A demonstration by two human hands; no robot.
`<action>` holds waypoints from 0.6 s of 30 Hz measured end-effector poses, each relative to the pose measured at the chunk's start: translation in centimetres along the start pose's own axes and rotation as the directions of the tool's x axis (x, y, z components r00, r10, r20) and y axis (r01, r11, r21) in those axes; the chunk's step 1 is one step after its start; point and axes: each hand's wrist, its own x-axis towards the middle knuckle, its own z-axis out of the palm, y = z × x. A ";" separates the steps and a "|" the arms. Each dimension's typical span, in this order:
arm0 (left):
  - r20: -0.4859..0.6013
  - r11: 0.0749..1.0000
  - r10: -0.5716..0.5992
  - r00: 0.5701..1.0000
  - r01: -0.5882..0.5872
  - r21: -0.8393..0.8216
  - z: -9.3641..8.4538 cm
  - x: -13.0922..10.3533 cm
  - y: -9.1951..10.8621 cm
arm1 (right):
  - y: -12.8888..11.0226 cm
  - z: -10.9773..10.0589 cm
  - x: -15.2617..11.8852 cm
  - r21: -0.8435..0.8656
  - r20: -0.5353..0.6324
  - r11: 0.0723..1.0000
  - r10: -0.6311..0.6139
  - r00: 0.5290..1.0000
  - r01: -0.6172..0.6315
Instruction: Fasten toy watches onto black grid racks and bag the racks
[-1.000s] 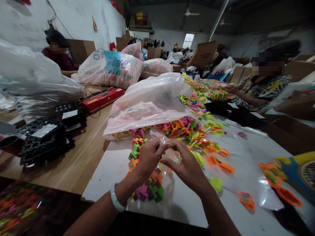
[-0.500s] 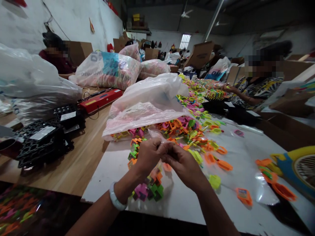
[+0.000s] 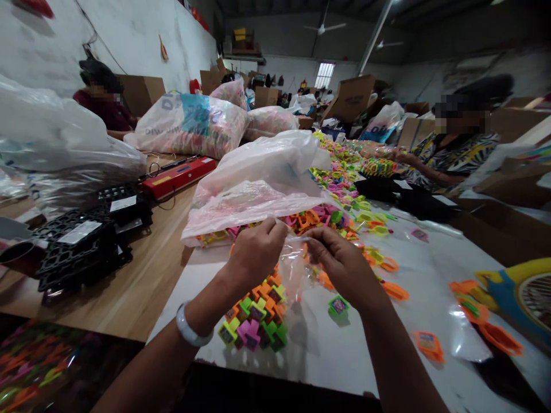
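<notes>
My left hand (image 3: 260,246) is closed on the left side of a small clear plastic bag (image 3: 293,269). The right side of the bag's top is pinched between the thumb and fingers of my right hand (image 3: 338,261). The bag hangs between both hands above the white board. Below my left hand stand rows of small orange, green, yellow and pink plastic pieces (image 3: 258,312). A green piece (image 3: 338,305) lies just under my right hand. Behind my hands, a large white bag (image 3: 258,178) covers part of a heap of colourful plastic pieces (image 3: 314,219).
Black trays (image 3: 71,244) and a red machine (image 3: 178,178) are on the wooden table at left. A blue and yellow fan (image 3: 512,287) stands at right beside loose orange pieces. One person (image 3: 456,143) sits at the right, another (image 3: 101,103) at the back left.
My hands have moved apart, and the clear bag now hangs stretched between them. The rows of pieces and a green piece under my right hand show more fully.
</notes>
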 end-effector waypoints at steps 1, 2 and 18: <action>0.025 0.999 -0.037 0.999 0.037 0.025 0.1 0.3 0.2 | -0.4 -0.1 0.0 0.004 -0.022 1.000 -0.001 1.000 0.001; 0.044 0.997 -0.077 0.996 0.075 0.036 0.1 0.6 0.5 | -0.8 -0.1 -0.1 0.024 -0.013 1.000 -0.008 1.000 0.008; 0.008 0.950 -0.265 0.964 0.263 -0.170 0.1 2.6 1.1 | 1.0 0.8 1.5 -0.496 -0.116 0.847 -0.285 0.952 0.193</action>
